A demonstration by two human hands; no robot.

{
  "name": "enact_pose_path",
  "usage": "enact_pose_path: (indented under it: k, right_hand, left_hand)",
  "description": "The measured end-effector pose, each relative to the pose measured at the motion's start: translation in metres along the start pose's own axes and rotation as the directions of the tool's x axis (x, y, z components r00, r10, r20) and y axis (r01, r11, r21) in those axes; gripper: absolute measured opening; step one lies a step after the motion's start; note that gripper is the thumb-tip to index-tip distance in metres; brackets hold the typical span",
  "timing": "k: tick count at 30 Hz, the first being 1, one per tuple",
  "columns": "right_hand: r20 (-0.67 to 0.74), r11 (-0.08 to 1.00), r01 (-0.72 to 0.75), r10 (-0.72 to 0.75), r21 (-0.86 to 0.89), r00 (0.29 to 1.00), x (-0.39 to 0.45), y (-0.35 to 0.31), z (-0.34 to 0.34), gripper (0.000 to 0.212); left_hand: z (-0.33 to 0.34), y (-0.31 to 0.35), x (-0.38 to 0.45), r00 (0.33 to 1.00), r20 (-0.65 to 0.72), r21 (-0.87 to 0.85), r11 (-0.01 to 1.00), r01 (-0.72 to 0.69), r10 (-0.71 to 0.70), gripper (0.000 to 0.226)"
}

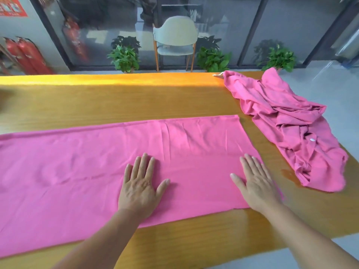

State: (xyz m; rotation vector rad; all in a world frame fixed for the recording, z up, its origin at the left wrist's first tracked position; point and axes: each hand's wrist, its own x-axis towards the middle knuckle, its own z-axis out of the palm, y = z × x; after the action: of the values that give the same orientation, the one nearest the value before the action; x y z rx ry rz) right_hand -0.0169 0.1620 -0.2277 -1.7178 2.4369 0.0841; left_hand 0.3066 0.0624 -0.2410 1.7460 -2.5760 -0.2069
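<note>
A long pink cloth (77,167) lies flat across the wooden table (116,101), its right end near the middle right. My left hand (140,187) rests palm down on the cloth with straight fingers. My right hand (256,181) lies flat on the cloth's right edge, fingers straight and pointing away from me. A second pink garment (291,129) with a white button sits crumpled at the table's right end, apart from both hands.
Beyond the table's far edge stand a pale chair (175,39) and potted plants (125,57) before a glass wall. Red fire extinguishers (29,55) stand at the far left. The table's right edge drops to a grey floor (330,90).
</note>
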Motion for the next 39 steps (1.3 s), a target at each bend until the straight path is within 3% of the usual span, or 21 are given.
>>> enact_pose_path:
  k: [3,7,10,13,17,19,22,25,29,33,39]
  right_hand:
    - [-0.015,0.999,-0.018,0.018,0.028,1.000,-0.001,-0.019,-0.007,0.096]
    - [-0.104,0.954,0.238,-0.222,0.183,0.969,0.004,-0.133,-0.004,0.082]
    - [-0.049,0.917,0.355,-0.352,0.182,0.935,-0.002,-0.186,0.007,0.079]
    - [-0.039,0.954,0.292,-0.289,0.074,0.956,-0.002,-0.154,0.015,0.085]
    - [-0.005,0.991,0.117,-0.117,0.057,0.993,0.007,-0.117,0.003,0.082]
    - [-0.032,0.980,0.167,-0.165,0.107,0.986,0.014,-0.149,-0.003,0.078]
    - [-0.081,0.899,0.381,-0.372,0.217,0.925,0.028,-0.232,-0.002,0.079]
    - [-0.045,0.852,0.483,-0.485,0.199,0.873,0.043,-0.285,0.002,0.088]
    - [-0.012,0.892,0.444,-0.445,0.086,0.896,0.078,-0.252,0.001,0.093]
    - [-0.004,0.960,0.278,-0.278,0.023,0.961,0.117,-0.176,-0.011,0.085]
    - [0.003,0.996,0.094,-0.094,-0.008,0.996,0.149,-0.115,-0.011,0.084]
  left_hand:
    - [0.000,-0.002,-0.010,0.999,-0.010,-0.038,0.998,0.050,-0.051,0.090]
    - [-0.001,-0.002,-0.013,0.998,0.002,-0.057,0.996,0.063,-0.063,0.089]
    - [0.000,-0.011,-0.019,0.997,0.007,-0.043,0.996,0.075,-0.074,0.094]
    - [-0.002,-0.048,-0.025,0.981,-0.024,-0.059,0.980,0.191,-0.193,0.094]
    - [-0.013,-0.108,-0.024,0.934,0.001,-0.041,0.933,0.356,-0.357,0.100]
    - [-0.018,-0.113,-0.013,0.941,-0.001,-0.068,0.939,0.337,-0.338,0.098]
    - [-0.020,-0.101,0.008,0.971,-0.005,-0.087,0.968,0.237,-0.238,0.085]
    - [-0.017,-0.110,0.015,0.980,-0.001,-0.030,0.980,0.199,-0.199,0.090]
    - [-0.018,-0.158,0.024,0.949,-0.072,-0.043,0.951,0.305,-0.307,0.096]
    - [-0.025,-0.205,0.044,0.895,-0.043,-0.028,0.896,0.443,-0.444,0.091]
    - [-0.030,-0.214,0.063,0.867,-0.041,0.002,0.868,0.497,-0.497,0.080]
